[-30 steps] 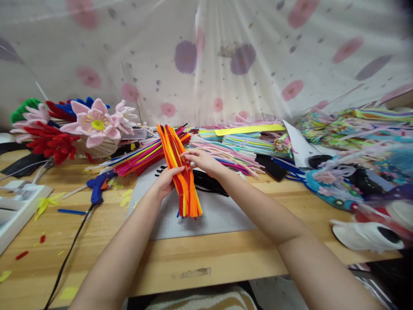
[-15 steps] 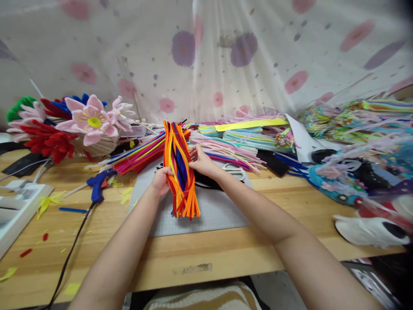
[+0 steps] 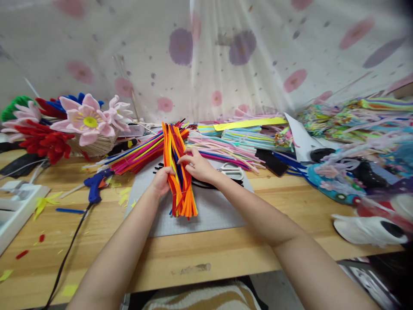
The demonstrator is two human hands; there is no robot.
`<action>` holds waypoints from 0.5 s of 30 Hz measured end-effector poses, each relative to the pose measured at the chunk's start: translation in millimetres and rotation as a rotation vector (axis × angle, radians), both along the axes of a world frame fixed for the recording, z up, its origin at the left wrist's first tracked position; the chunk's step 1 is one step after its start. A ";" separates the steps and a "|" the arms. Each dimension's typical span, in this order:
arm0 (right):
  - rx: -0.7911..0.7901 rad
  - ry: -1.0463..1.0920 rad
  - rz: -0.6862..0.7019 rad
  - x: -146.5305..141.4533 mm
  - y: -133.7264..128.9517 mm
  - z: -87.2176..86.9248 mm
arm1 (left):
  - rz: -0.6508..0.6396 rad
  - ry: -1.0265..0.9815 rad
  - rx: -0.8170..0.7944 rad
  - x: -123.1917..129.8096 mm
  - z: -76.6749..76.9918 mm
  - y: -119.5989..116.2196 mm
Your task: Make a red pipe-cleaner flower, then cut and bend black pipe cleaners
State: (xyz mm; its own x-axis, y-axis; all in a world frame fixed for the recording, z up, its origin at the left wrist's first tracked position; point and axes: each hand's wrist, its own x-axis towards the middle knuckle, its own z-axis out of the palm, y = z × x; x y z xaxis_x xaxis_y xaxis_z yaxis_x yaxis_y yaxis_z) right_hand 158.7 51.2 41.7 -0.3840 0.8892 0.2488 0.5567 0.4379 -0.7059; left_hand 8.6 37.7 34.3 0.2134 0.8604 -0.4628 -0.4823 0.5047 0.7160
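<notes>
A bundle of pipe cleaners (image 3: 189, 200), mostly orange with red, yellow and dark blue ones, stands slanted above the grey cutting mat (image 3: 219, 213). My left hand (image 3: 162, 181) is closed around its left side, with the thumb on the front. On the right side, my right hand (image 3: 196, 164) has its bent fingers at the upper middle of the bundle, pinching among the strands; its fingertips are partly hidden. White-handled scissors (image 3: 232, 172) and black pipe cleaners (image 3: 206, 185) lie on the mat behind my right wrist.
A blue glue gun (image 3: 94, 185) with its cord lies left, near a white power strip (image 3: 24, 211). Fuzzy flowers (image 3: 87, 122) stand at the back left. More pipe cleaner bundles (image 3: 138, 150) line the back. At right are a phone (image 3: 272, 162) and a white object (image 3: 368, 229).
My right hand has shifted slightly left and down, its fingers reaching further over the front of the bundle. The bundle's bulging strands have drawn closer together. My left hand keeps its grip.
</notes>
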 end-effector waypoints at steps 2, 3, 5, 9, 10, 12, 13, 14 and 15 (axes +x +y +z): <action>0.001 -0.037 -0.055 -1.6 -2.2 1.2 | 0.003 0.007 0.001 0.5 1.4 -0.5; -0.008 -0.036 -0.084 -2.5 -2.0 0.8 | 0.003 0.011 0.005 0.8 1.7 -0.7; -0.054 -0.017 -0.124 -4.9 1.1 -1.7 | 0.017 0.033 0.012 2.0 1.4 -0.7; -0.169 0.031 -0.180 -12.5 11.9 -6.5 | 0.049 0.088 0.030 5.2 -1.5 0.1; -0.190 0.047 -0.188 -14.4 14.0 -6.1 | 0.044 0.090 0.047 5.5 -2.6 0.3; -0.288 0.124 -0.179 -16.7 17.1 -2.9 | 0.029 0.102 0.095 4.9 -4.8 0.4; -0.377 0.199 -0.170 -16.9 18.3 -0.4 | 0.031 0.120 0.123 4.0 -5.9 0.3; -0.475 0.298 -0.160 -16.4 19.4 2.4 | 0.036 0.142 0.153 2.9 -6.9 0.0; -0.565 0.409 -0.154 -15.1 20.8 5.4 | 0.045 0.169 0.179 1.8 -7.8 -0.4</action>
State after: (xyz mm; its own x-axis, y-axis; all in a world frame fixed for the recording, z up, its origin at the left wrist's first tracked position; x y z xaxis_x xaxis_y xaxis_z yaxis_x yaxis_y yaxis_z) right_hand 143.6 72.0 47.2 -0.2178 0.9612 -0.1691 0.2248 -0.1193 -0.9671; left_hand 10.3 37.4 26.6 0.1057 0.9387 -0.3281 -0.3668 0.3435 0.8645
